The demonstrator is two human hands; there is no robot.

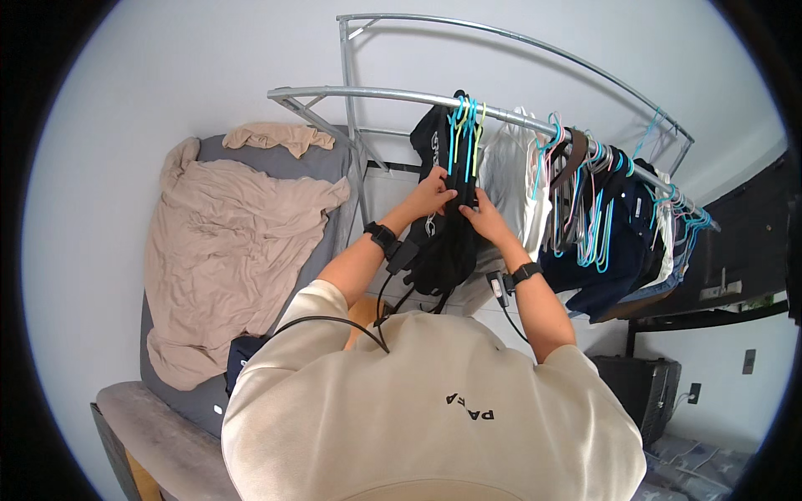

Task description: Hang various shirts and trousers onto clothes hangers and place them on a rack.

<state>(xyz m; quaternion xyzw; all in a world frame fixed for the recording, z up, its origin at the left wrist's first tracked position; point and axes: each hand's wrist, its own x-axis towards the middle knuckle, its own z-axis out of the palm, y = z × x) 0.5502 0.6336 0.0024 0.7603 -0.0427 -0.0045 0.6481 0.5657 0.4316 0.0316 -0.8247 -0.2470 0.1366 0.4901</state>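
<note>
Black garments [442,257] hang in front of me from the front metal rail, below a bunch of blue and yellow-green hangers [465,138]. My left hand [431,195] grips the dark cloth from the left, thumb and fingers bent on it just under the hangers. From the right, my right hand [487,216] pinches the edge of the same black fabric, slightly lower. Some fingertips are hidden by the folds. White lettering shows on the leftmost black garment. Pale white and grey clothes [510,169] hang close beside my right hand.
The galvanised clothes rack [388,94] has a second rail [501,31] behind. More clothes and bare hangers [595,244] crowd its right side. A bed with a beige blanket [244,244] lies left. A black case [639,388] stands at lower right. Cables [338,319] run from both wrist straps.
</note>
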